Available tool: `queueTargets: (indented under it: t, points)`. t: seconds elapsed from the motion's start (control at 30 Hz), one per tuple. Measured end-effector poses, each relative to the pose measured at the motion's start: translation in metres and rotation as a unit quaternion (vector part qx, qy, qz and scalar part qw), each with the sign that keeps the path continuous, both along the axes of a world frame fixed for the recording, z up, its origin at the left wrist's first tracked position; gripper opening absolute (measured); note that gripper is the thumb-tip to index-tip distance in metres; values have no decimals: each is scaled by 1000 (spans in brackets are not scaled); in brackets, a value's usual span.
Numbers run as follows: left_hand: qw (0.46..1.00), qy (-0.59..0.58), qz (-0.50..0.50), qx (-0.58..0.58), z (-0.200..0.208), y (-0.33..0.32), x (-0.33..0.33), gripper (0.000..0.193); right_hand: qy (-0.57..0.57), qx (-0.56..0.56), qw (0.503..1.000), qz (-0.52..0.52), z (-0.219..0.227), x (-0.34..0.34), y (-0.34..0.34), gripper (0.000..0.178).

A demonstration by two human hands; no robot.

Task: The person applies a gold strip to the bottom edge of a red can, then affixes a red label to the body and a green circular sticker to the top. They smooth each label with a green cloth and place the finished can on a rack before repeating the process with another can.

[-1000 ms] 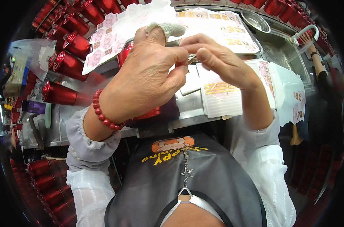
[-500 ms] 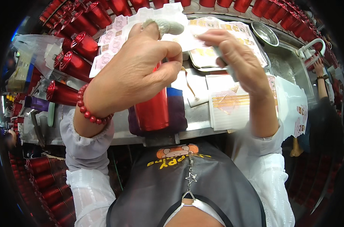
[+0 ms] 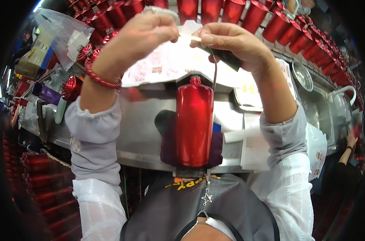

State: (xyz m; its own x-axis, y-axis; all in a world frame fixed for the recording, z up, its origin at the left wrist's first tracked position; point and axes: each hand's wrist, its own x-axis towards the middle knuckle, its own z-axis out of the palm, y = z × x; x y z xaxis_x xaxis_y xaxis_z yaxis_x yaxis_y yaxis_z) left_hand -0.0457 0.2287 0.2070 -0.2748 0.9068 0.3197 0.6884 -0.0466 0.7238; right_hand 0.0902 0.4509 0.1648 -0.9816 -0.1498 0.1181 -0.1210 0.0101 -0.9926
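A thin pale strip [image 3: 189, 37] stretches between my two hands above white sticker sheets [image 3: 154, 66]. My left hand [image 3: 148, 34], with red beads at the wrist, pinches its left end, though the fingertips are partly blurred. My right hand [image 3: 238, 42] grips the other end between thumb and forefinger. Tucked under that hand's fingers is a dark green flat piece [image 3: 227, 59]; its kind is unclear. A brown cord [image 3: 215, 74] hangs just below. Nearer me, a shiny red bottle [image 3: 194, 120] lies on a dark purple cloth [image 3: 169, 146], its neck pointing away.
Red bottles [image 3: 212, 12] stand in rows along the back. A metal bowl [image 3: 302, 76] and a sink with a white tap [image 3: 345, 94] are at the right. Plastic bags [image 3: 66, 28] and a purple box [image 3: 48, 93] sit left. Another person's hand [image 3: 352, 138] shows far right.
My hands have come together at the pale strip. The greyish-white cloth by my left fingers is no longer clearly in them. The view has shifted, and the red bottle now shows whole.
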Motion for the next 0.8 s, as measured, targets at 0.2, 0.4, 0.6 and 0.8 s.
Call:
queueTargets:
  t: [0.2, 0.4, 0.6, 0.8]
  points:
    - [946, 170, 276, -2, -85, -2, -59, 25, -35, 329, 939, -94, -47, -123, 4, 25]
    - [940, 163, 295, -50, -122, -3, -30, 24, -94, 667, 717, -178, -126, -175, 17, 32]
    - [972, 71, 223, 27, -113, -30, 33, 18, 63, 563, 806, -169, -115, -153, 48, 27]
    - [980, -119, 140, 74, -145, -92, 118, 67, -9, 118, 987, -112, -22, 1, 27, 19]
